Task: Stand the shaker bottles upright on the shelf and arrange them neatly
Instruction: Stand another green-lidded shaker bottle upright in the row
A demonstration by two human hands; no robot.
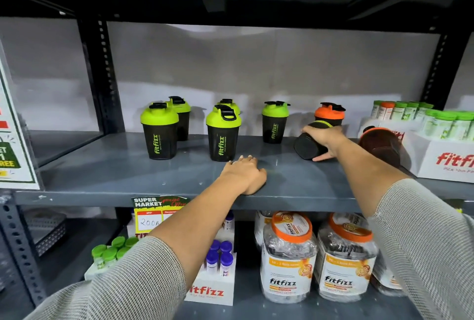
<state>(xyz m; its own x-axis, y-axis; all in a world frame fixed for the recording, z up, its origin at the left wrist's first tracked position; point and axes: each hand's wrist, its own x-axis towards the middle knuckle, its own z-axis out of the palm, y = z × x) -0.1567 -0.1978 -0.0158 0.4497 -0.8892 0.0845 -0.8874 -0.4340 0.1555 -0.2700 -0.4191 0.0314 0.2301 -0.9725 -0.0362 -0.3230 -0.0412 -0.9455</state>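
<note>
Shelf: a grey metal shelf (128,173) is seen carrying the shaker bottles, with a white display box (441,163) of green-capped tubes at its right end.
Upright bottles: five black, green-lidded shaker bottles are stood in the left and middle part — a front left bottle (159,131) with another (180,117) just behind it, a front middle bottle (223,133) with one (229,104) mostly hidden behind it, and a single bottle (275,122) further right. An orange-lidded bottle (330,113) is stood upright near the back.
Tipped bottle: a black, green-lidded bottle (309,141) is laid on its side in front of the orange-lidded one, base towards the camera.
Right hand: the right hand (324,140) is laid over the tipped bottle, its fingers wrapped across the top and the thumb pressed under the base.
Left hand: the left hand (245,174) is rested palm down on the shelf near its front edge, fingers loosely curled, nothing held.
Brown bottle: a dark brown bottle with an orange rim (379,145) is laid on its side against the white display box.
Lower shelf: orange-lidded jars (288,255) are stood below.
</note>
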